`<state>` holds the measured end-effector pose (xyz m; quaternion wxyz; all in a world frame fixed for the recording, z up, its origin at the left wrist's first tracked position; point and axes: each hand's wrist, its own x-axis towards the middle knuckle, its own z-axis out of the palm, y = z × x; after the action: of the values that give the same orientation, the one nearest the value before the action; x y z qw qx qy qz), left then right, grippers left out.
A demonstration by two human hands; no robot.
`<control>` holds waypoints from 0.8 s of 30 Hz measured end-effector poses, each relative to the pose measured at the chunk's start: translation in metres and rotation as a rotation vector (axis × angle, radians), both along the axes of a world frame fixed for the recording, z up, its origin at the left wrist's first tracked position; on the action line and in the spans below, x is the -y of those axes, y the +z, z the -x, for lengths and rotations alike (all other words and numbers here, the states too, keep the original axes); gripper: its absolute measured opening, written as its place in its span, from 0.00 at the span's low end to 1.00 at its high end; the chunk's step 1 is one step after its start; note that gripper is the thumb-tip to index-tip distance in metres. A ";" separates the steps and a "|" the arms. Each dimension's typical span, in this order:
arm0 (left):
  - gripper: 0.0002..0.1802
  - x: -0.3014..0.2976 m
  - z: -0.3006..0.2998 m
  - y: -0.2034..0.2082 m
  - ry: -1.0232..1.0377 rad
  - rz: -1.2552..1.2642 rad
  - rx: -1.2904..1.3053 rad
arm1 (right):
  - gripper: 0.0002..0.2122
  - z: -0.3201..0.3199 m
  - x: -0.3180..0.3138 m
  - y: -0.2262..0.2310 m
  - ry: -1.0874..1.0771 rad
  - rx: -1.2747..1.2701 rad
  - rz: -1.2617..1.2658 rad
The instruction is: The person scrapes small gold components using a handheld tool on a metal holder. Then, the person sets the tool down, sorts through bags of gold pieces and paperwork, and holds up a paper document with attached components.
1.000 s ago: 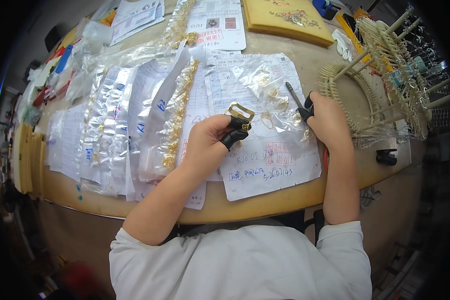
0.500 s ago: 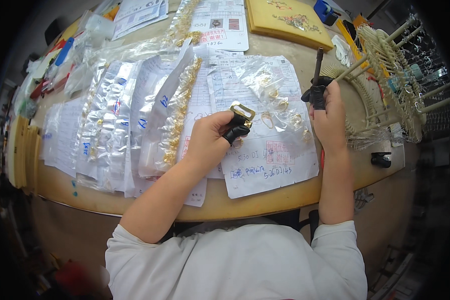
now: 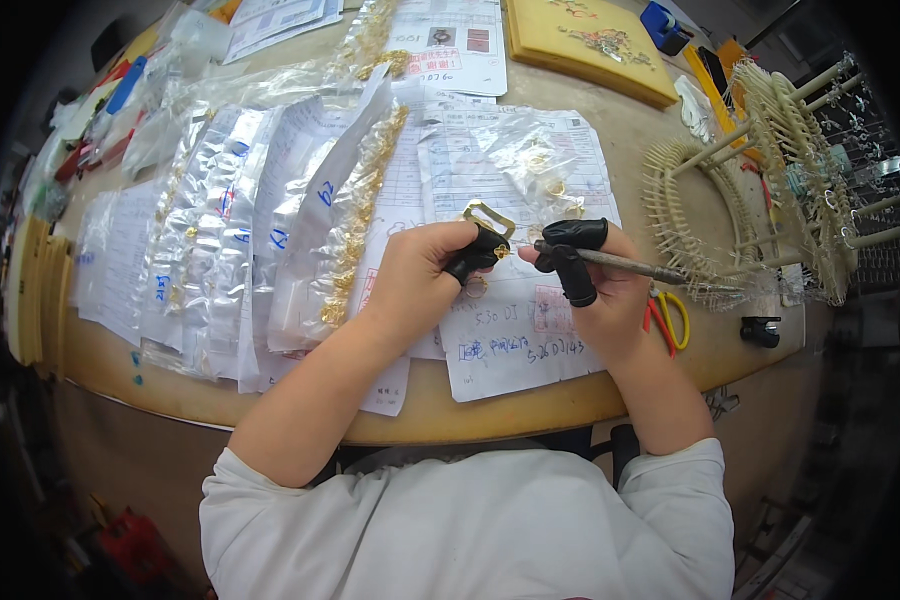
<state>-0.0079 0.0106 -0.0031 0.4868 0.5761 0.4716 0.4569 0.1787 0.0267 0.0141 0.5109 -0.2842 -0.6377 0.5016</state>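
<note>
My left hand (image 3: 433, 262), black covers on thumb and forefinger, pinches a small gold jewellery piece (image 3: 502, 253). A flat brass-coloured loop (image 3: 494, 213) juts out above the same fingers; how it is held is hidden. My right hand (image 3: 610, 290), also with black finger covers, grips a slim dark rod-shaped tool (image 3: 635, 265). Its tip end points left, close to the gold piece; whether they touch I cannot tell. Beneath both hands lies a printed sheet with handwriting (image 3: 510, 375). A clear bag of gold rings (image 3: 535, 160) rests on it, just beyond my hands.
Clear bags of gold jewellery (image 3: 342, 270) and paper slips line the left side. Rack-like beige holders with pegs (image 3: 785, 150) stand at right. Red-and-yellow-handled pliers or scissors (image 3: 681, 325) lie beside my right forearm. A yellow board with small pieces (image 3: 590, 50) sits at the back.
My right hand has come down and left towards my left hand. Its tool has swung from upright to nearly level, bringing one end near the gold piece. My left hand has hardly moved.
</note>
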 end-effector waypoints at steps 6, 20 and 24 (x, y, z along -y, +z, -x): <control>0.11 0.000 0.002 -0.001 0.021 -0.088 -0.137 | 0.06 -0.002 -0.001 -0.001 -0.089 0.255 -0.250; 0.13 0.002 0.003 0.005 0.059 -0.268 -0.292 | 0.05 -0.001 0.000 0.004 -0.123 0.431 -0.471; 0.10 0.002 0.004 0.005 0.065 -0.308 -0.337 | 0.05 -0.001 0.000 0.003 -0.141 0.424 -0.470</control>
<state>-0.0115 0.0086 0.0017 0.2923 0.6963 0.4894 0.4362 0.1801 0.0263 0.0169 0.4519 -0.3000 -0.8069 0.2337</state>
